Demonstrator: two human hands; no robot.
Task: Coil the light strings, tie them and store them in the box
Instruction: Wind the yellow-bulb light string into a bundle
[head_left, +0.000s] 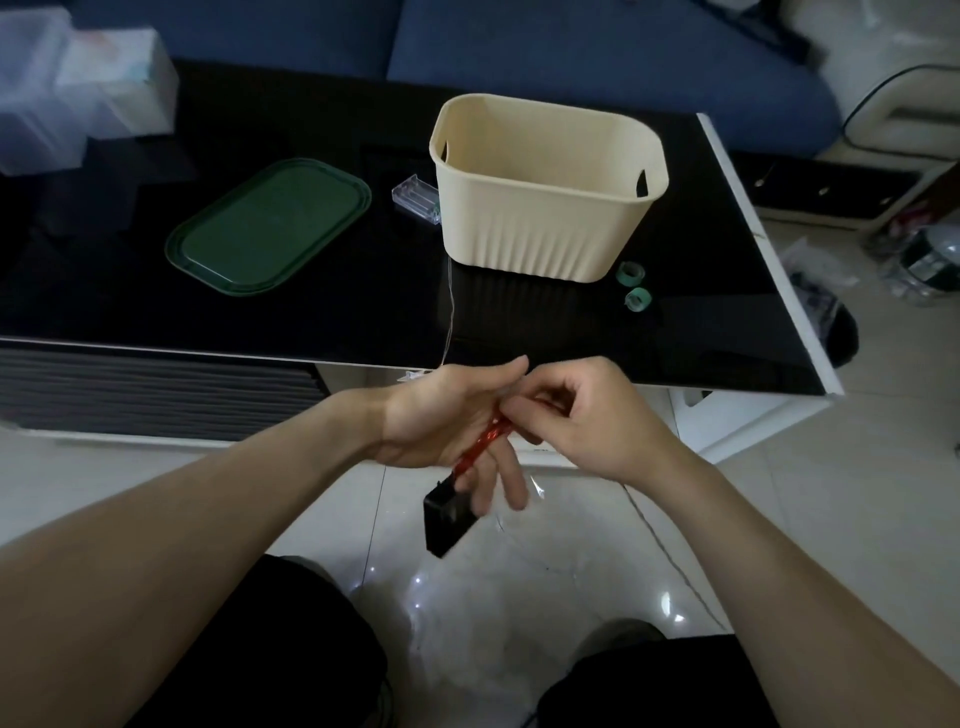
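Red light string (480, 441) sits across the palm of the left hand (441, 415), wound round its fingers as a tight twisted bundle, well in front of the cream box (545, 208) and off the surface (311, 301), over the floor. Left hand is mostly open, fingers extended as a winding form. Right hand (587, 421) has its fingers curled, pinching at the top of the bundle; exact contact point is hidden behind the fingers. Black battery pack (447, 519) hangs below the left hand's fingers.

Risks, judged from this:
- Pack dangles free, so its weight could pull loops off the fingers and undo the coil.
- A thin wire (449, 312) runs from the hands up past the box's left front corner toward a clear plastic case (415, 200) just left of the box. Winding with tension could drag that case across or off the surface, or snag the wire on the box corner.
- More fine wire (665, 545) trails across the floor tiles; it is hard to see, so tangling or stepping on it is likely.

Containers: only the far inside wall of the box shows, so its contents cannot be told. Green lid (267, 226) lies well left of the box, flat, nothing on it. Two green tape rolls (634, 286), likely the ties, sit just beside its right front corner.
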